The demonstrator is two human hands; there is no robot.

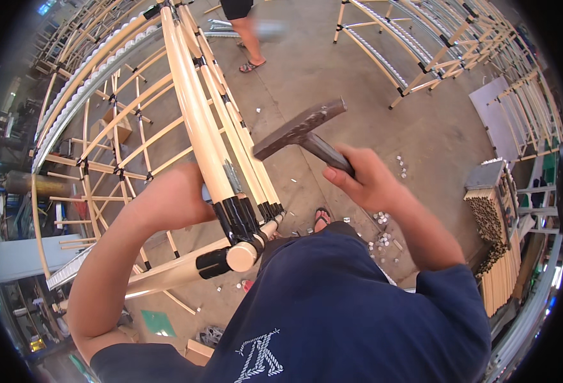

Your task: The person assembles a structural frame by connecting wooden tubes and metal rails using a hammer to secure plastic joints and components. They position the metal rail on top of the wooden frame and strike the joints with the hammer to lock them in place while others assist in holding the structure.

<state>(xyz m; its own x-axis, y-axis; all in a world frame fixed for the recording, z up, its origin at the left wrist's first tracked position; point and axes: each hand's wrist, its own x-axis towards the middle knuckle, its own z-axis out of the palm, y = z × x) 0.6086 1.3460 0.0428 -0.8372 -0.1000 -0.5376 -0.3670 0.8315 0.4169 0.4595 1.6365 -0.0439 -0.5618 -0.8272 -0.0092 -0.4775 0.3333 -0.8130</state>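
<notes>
My right hand (367,179) is wrapped round the handle of a hammer (300,127), its dark, worn head raised and reaching toward the pipe frame. Curled beside the near cream pipe (195,118) is my left hand (173,199); its fingertips are hidden, and a small pale blue edge shows between hand and pipe. Just past that hand, a short grey metal piece (232,175) lies along the pipe. Black joints (233,217) clamp the pipe's near end to a cream cross pipe (242,256).
Roller racks (415,48) stand at the back right, and more pipe framing (128,150) fills the left. A person in sandals (246,41) stands beyond the frame. Stacked cream pipes (495,236) sit at the right. Small white pieces (380,239) litter the floor.
</notes>
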